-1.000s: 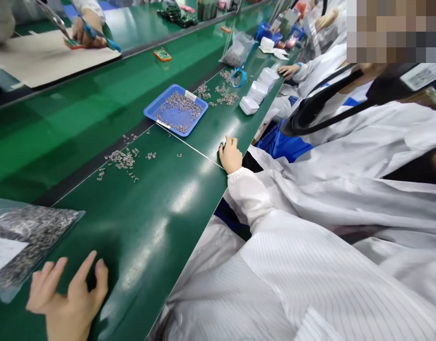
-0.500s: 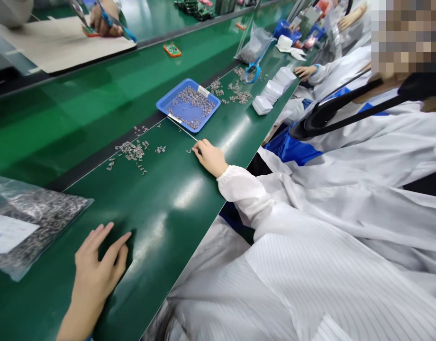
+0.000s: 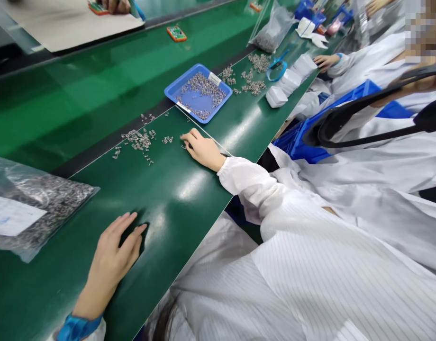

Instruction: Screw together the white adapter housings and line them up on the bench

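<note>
My right hand (image 3: pixel 204 150) rests palm down on the green worktop, its bent fingers slightly apart. Beside its fingertips lies a small metal part (image 3: pixel 183 147); I see nothing clearly held. Just beyond are a small cluster of metal parts (image 3: pixel 167 139) and a larger loose pile (image 3: pixel 138 139). A blue tray (image 3: pixel 191 105) holding many such parts sits past this hand. My left hand (image 3: pixel 114 248), with a blue band at the wrist, lies open and empty on the worktop, fingers spread. Nearest to it is a clear bag (image 3: pixel 67 196) full of small metal parts, with a white label.
White plastic boxes (image 3: pixel 277 97) stand in a row along the table edge, near a blue coiled strap (image 3: pixel 277 71) and more loose parts (image 3: pixel 253 86). Farther off are another filled bag (image 3: pixel 269 35) and a co-worker's hand (image 3: pixel 326 61). An orange-edged circuit board (image 3: pixel 177 33) lies on the green strip.
My right hand has moved away from the tray side toward the loose pile of parts. My left hand has shifted slightly right. The whole view has shifted, showing the blue wrist band.
</note>
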Motion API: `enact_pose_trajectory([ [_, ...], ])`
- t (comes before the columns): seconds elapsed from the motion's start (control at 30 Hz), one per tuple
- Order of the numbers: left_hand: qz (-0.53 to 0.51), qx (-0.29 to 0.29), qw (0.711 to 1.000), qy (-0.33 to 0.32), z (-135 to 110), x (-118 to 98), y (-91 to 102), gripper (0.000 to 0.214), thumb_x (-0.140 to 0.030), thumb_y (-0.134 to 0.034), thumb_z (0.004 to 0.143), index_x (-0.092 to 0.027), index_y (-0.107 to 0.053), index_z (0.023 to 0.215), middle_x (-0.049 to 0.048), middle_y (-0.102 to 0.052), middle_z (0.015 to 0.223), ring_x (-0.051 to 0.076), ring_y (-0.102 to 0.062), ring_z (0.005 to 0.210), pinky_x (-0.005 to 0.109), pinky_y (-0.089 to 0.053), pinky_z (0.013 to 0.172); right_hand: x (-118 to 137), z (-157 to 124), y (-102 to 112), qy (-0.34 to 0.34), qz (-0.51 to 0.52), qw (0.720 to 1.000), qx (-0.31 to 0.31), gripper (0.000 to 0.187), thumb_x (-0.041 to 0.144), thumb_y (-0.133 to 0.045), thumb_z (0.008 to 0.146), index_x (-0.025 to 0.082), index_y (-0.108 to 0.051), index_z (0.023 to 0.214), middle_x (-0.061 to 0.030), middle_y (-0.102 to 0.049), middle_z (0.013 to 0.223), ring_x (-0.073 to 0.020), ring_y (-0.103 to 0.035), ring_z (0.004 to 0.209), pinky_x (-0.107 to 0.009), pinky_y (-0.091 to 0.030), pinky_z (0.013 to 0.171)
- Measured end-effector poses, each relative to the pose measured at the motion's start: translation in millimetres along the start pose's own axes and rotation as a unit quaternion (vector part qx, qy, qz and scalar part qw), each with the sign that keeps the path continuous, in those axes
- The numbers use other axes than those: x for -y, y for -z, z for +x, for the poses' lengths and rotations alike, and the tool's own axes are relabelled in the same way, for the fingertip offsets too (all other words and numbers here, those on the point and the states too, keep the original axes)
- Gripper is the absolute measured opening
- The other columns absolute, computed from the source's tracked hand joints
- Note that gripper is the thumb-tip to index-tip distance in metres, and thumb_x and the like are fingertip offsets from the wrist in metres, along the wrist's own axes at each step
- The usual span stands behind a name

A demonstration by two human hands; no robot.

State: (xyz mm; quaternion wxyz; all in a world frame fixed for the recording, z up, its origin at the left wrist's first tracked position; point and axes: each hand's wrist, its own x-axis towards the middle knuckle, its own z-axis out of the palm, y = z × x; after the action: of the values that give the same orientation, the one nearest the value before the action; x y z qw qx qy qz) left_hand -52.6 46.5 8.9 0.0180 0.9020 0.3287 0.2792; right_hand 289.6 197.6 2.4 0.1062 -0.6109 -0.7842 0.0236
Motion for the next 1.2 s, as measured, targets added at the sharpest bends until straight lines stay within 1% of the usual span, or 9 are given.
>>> enact_pose_trajectory([
  [0.3,-0.006,-0.005,1.000,-0.008,7.7,-4.3,0.8,0.039,0.001,-0.075,0.079,-0.009,-0.065,0.115,0.0236,-0.060,0.129,0.039,-0.060,0.122,0.053,-0.055,0.101,40.8,40.4,9.8,-0.008,-0.013,0.998,0.055,0.035,0.037,-0.037,0.107,0.016,-0.054,0.130,-0.0130,-0.052,0.133,-0.0164,-0.065,0.084,-0.027,-0.039,0.064],
  [0.5,-0.013,-0.005,1.000,0.005,5.9,-3.4,-0.2,0.037,0.001,-0.071,0.081,-0.011,-0.065,0.116,0.0219,-0.061,0.127,0.038,-0.060,0.122,0.052,-0.055,0.099,39.3,38.6,12.3,-0.008,0.021,0.999,0.042,0.030,0.031,-0.034,0.108,0.014,-0.056,0.119,-0.0112,-0.055,0.124,-0.0135,-0.061,0.081,-0.026,-0.037,0.065],
  [0.6,-0.028,-0.012,0.999,0.021,9.9,-4.5,-4.5,0.039,0.000,-0.069,0.083,-0.013,-0.064,0.120,0.0194,-0.061,0.128,0.034,-0.059,0.124,0.049,-0.053,0.103,42.0,30.6,13.0,0.028,0.070,0.997,0.000,0.029,0.033,-0.037,0.107,0.016,-0.058,0.119,-0.0084,-0.055,0.123,-0.0126,-0.061,0.088,-0.023,-0.036,0.064],
  [0.7,-0.065,-0.041,0.991,0.105,19.5,-5.2,-11.1,0.043,-0.006,-0.067,0.088,-0.017,-0.061,0.129,0.0147,-0.063,0.129,0.029,-0.059,0.125,0.045,-0.051,0.107,60.3,17.1,10.0,0.117,0.114,0.986,-0.033,0.029,0.035,-0.040,0.107,0.018,-0.062,0.119,-0.0065,-0.057,0.122,-0.0106,-0.060,0.094,-0.021,-0.035,0.063],
  [0.8,-0.202,-0.100,0.934,0.277,34.0,-0.6,-19.0,0.046,-0.022,-0.067,0.093,-0.023,-0.057,0.137,0.0114,-0.061,0.133,0.024,-0.063,0.120,0.040,-0.054,0.104,88.4,-1.5,4.7,0.222,0.148,0.962,-0.063,0.031,0.035,-0.038,0.108,0.023,-0.065,0.118,-0.0030,-0.060,0.117,-0.0068,-0.061,0.095,-0.021,-0.032,0.060],
  [0.9,-0.397,-0.145,0.809,0.409,47.8,10.2,-26.8,0.046,-0.036,-0.072,0.091,-0.023,-0.062,0.134,0.0097,-0.062,0.133,0.022,-0.066,0.115,0.033,-0.056,0.099,113.8,-19.6,0.9,0.307,0.159,0.934,-0.094,0.033,0.036,-0.037,0.108,0.026,-0.067,0.118,0.0011,-0.064,0.113,-0.0028,-0.061,0.091,-0.021,-0.029,0.056],
  [1.03,-0.534,-0.129,0.678,0.489,56.2,23.4,-34.9,0.046,-0.048,-0.089,0.069,-0.017,-0.076,0.100,0.0078,-0.073,0.101,0.018,-0.070,0.089,0.024,-0.059,0.082,129.3,-31.9,-0.2,0.340,0.125,0.927,-0.094,0.037,0.038,-0.035,0.109,0.027,-0.068,0.120,0.0023,-0.066,0.109,-0.0022,-0.057,0.076,-0.023,-0.023,0.052],
  [1.1,-0.558,-0.118,0.653,0.498,56.5,26.0,-37.2,0.047,-0.047,-0.092,0.064,-0.016,-0.076,0.096,0.0073,-0.074,0.094,0.015,-0.069,0.083,0.022,-0.058,0.077,129.6,-32.0,0.5,0.328,0.115,0.935,-0.069,0.040,0.043,-0.033,0.108,0.027,-0.066,0.123,0.0007,-0.065,0.109,-0.0036,-0.056,0.075,-0.023,-0.020,0.051],
  [1.2,-0.552,-0.110,0.665,0.491,56.3,26.1,-38.8,0.043,-0.042,-0.089,0.069,-0.016,-0.076,0.101,0.0078,-0.074,0.100,0.016,-0.070,0.088,0.022,-0.058,0.083,126.8,-28.5,3.4,0.301,0.107,0.948,-0.012,0.048,0.052,-0.032,0.106,0.024,-0.063,0.128,-0.0024,-0.064,0.112,-0.0068,-0.057,0.078,-0.024,-0.019,0.051],
])
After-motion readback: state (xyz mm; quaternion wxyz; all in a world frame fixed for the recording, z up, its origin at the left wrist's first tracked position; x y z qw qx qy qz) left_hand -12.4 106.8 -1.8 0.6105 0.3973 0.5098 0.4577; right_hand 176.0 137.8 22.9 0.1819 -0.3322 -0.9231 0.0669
